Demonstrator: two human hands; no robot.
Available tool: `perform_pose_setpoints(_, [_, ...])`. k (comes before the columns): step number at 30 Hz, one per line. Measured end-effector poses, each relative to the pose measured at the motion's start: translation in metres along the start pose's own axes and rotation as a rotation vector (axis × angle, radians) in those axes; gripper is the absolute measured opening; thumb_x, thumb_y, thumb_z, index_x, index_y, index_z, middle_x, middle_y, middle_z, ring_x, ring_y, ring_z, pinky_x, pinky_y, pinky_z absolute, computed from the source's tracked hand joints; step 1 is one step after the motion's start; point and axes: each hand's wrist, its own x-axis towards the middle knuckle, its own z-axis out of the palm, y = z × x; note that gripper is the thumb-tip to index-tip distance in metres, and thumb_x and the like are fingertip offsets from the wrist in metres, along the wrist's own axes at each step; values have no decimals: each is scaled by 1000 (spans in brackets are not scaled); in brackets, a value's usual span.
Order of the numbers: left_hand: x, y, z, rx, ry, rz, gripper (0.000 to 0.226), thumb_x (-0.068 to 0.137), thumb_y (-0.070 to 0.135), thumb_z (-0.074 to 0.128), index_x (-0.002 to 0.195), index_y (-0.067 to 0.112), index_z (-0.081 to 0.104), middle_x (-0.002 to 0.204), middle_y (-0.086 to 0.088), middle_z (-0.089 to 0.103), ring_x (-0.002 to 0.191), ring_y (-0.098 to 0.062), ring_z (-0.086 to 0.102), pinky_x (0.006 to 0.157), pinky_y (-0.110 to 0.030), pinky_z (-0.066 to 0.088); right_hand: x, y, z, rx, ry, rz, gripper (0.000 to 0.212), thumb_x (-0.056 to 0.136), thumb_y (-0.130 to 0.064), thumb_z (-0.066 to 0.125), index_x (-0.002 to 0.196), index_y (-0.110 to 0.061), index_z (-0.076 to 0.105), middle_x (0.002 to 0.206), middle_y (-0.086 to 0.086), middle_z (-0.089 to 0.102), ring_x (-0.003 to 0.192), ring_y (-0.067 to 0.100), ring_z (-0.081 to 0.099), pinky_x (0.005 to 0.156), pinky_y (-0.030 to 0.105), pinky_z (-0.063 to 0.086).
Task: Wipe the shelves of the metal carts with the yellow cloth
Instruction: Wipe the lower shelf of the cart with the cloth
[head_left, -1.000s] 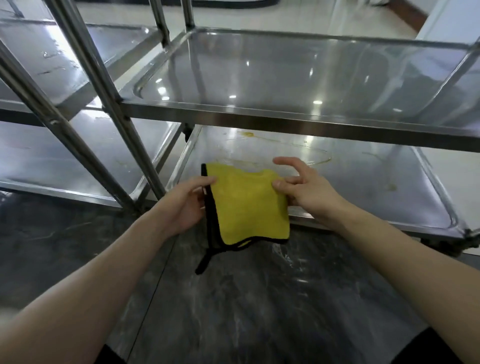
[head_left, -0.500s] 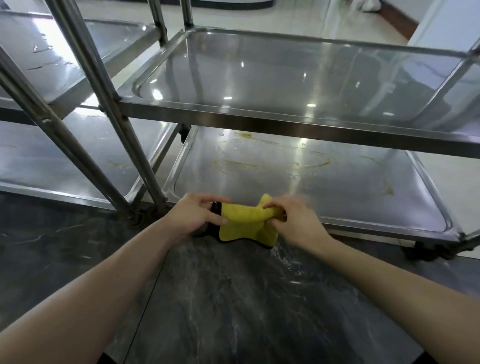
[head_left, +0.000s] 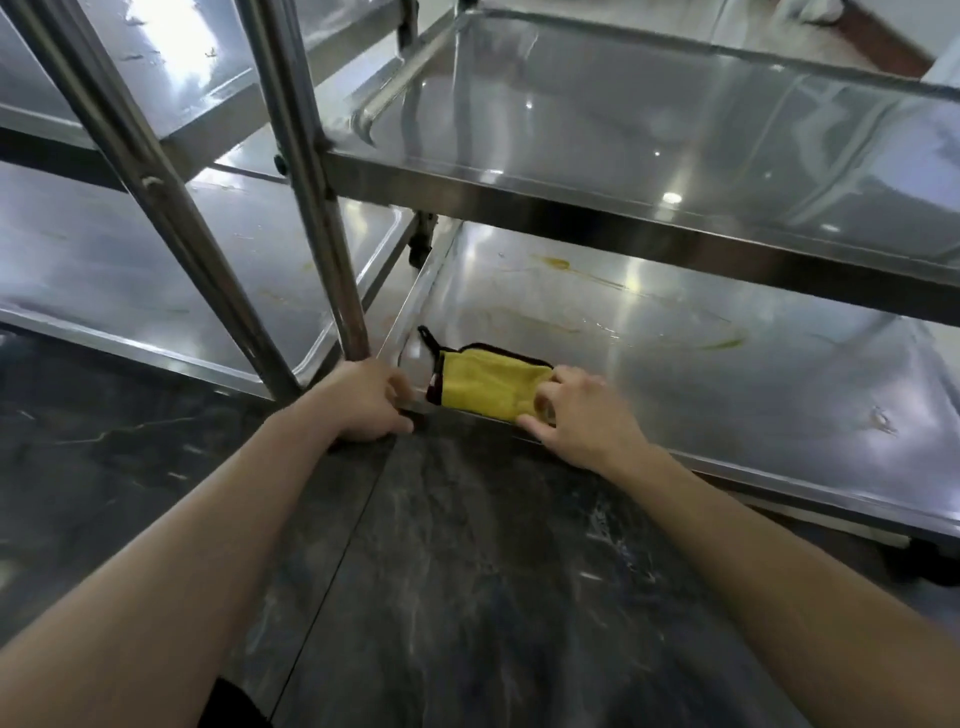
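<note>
While the folded, fuzzy yellow cloth with black trim lay in the near-left corner of the glossy steel lower shelf, the right hand pinched its right end. The left hand curled over the shelf's rim beside a round post.

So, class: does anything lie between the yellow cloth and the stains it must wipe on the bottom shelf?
Nothing visible. The right hand holds the yellow cloth at the near-left corner of the bottom shelf; only bare steel separates it from the yellowish stains farther in. The upper shelf overhangs.
</note>
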Motion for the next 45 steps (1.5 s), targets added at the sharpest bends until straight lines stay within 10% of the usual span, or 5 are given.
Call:
perform_pose_setpoints(8, [18,-44,5,-298,456,-162,79,79,77,78,123,17,51,110,-5,67,102,-29,67,90,-46,59,53,-52,41,129,-101,58,64,109,-65,21,167,-38,30,177,-1,22,164,21,13,132,57,7])
perform_pose_setpoints(14, [26,-16,12,-679,749,81,31,104,46,67,117,21,52,104,-7,64,81,-9,67,69,-17,56,40,-62,68,147,-83,106,62,111,-65,7,169,-45,4,179,-8,-1,165,16,-7,131,54,-10])
perform_pose_setpoints(25, [29,-23,14,-702,683,69,58,106,38,66,153,16,39,118,-6,65,106,-26,66,94,-42,54,205,-44,69,150,-113,250,68,106,-69,16,169,-47,4,180,-5,-3,165,19,-8,130,57,-12])
perform_pose_setpoints(31, [25,-21,15,-683,707,77,41,106,29,68,137,14,46,104,2,66,86,-5,65,66,-6,46,88,-101,72,224,-116,62,65,107,-69,11,167,-49,0,178,-12,-10,164,13,-15,130,53,-14])
perform_pose_setpoints(45, [27,-22,19,-687,734,89,32,105,26,70,127,17,49,95,12,63,81,9,63,64,-4,45,101,-124,71,230,-58,91,66,107,-67,16,168,-44,17,179,-9,4,165,15,-2,131,53,-6])
